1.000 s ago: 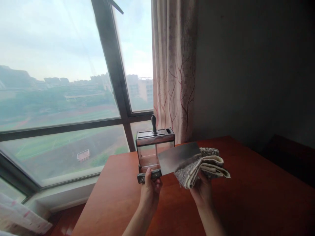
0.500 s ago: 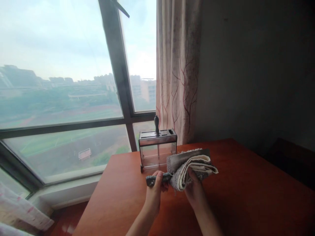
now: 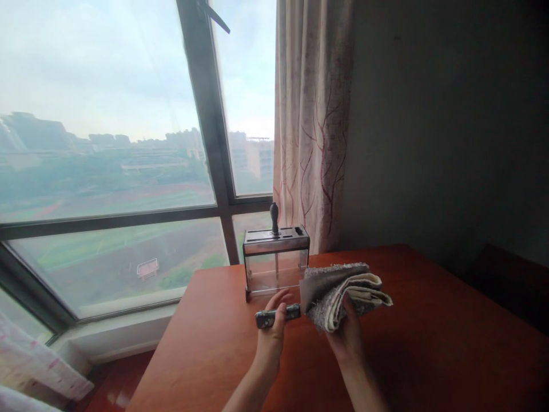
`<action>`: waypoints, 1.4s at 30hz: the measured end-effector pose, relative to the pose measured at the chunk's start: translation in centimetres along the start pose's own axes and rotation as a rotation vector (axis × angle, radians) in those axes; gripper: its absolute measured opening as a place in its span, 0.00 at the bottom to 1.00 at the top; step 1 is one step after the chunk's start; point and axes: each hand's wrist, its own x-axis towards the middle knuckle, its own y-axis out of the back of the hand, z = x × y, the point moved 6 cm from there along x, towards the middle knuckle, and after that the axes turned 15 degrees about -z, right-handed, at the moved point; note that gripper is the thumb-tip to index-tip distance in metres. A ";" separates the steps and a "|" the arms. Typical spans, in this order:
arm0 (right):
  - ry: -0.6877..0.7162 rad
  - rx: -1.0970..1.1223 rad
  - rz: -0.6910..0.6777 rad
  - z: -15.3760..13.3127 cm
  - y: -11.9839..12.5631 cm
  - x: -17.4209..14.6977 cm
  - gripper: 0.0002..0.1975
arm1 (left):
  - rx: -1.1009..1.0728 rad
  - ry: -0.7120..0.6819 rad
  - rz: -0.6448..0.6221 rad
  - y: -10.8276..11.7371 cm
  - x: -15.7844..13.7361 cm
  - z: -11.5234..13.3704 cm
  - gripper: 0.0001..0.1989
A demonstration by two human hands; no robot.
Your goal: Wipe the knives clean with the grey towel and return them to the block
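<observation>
My left hand (image 3: 274, 326) holds the dark handle of a cleaver (image 3: 311, 293), thumb over the handle and the other fingers partly lifted behind it. The broad grey blade points right and lies against a folded grey cloth (image 3: 358, 289) with pale inner layers, which hides part of it. My right hand (image 3: 348, 332) grips the cloth from below, thumb on its folds. Beyond my hands stands a clear-sided knife block (image 3: 277, 240) with a metal top, and an upright black-handled tool (image 3: 274, 218) sits in one of its slots.
Everything is above or on a reddish-brown wooden table (image 3: 214, 355). A large window (image 3: 107, 114) fills the left side, with a patterned curtain (image 3: 313, 126) beside it. A dark wall (image 3: 437, 126) stands to the right.
The cloth and my right hand have shifted slightly right along the blade. My left fingers have loosened and lifted from the handle, the thumb staying on it.
</observation>
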 end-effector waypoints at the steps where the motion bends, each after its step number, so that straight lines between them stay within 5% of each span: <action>1: -0.034 -0.026 -0.019 0.7 -0.3 -0.1 0.14 | -0.028 -0.009 -0.006 -0.3 -0.1 -0.1 0.22; 6: -0.142 -0.120 -0.082 3.3 -1.0 -0.4 0.19 | -0.112 -0.074 0.069 -1.1 -0.3 0.2 0.27; 11: -0.098 -0.154 -0.096 4.1 -2.0 -0.7 0.20 | -0.069 -0.156 0.020 -1.1 -0.1 1.5 0.21; 20: -0.048 -0.672 -0.044 3.2 -2.9 -1.5 0.25 | 0.118 -0.147 0.151 2.8 0.3 4.5 0.16; 29: 0.033 -0.254 0.052 0.9 -0.5 -0.2 0.23 | -0.013 -0.055 0.090 4.3 0.7 4.5 0.16; 35: 0.154 -0.285 0.154 -1.9 1.8 0.4 0.21 | -0.046 -0.036 0.084 5.6 1.2 5.1 0.19; 42: 0.163 -0.553 0.058 -2.1 -0.9 -0.5 0.29 | -0.179 -0.090 0.229 7.1 1.5 6.4 0.18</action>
